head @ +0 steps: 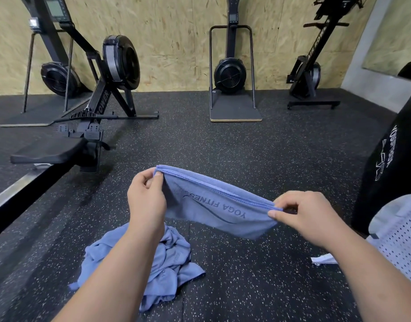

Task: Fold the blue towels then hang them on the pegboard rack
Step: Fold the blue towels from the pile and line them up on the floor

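Note:
A blue towel (213,205) printed "YOGA FITNESS" hangs doubled over in the air between my hands, its stitched edges lined up along the top. My left hand (145,198) pinches its upper left corner. My right hand (309,217) pinches the upper right corner, slightly lower. Below my left forearm a crumpled pile of blue towels (162,263) lies on the black speckled floor (246,287). A white perforated board (399,247) shows at the right edge; I cannot tell whether it is the pegboard rack.
A rowing machine (88,126) with its seat and rail stands at the left. A ski-type trainer (232,73) and another upright machine (313,73) stand by the wooden wall. A black punching bag (394,163) hangs at the right. A small white scrap (323,260) lies on the floor.

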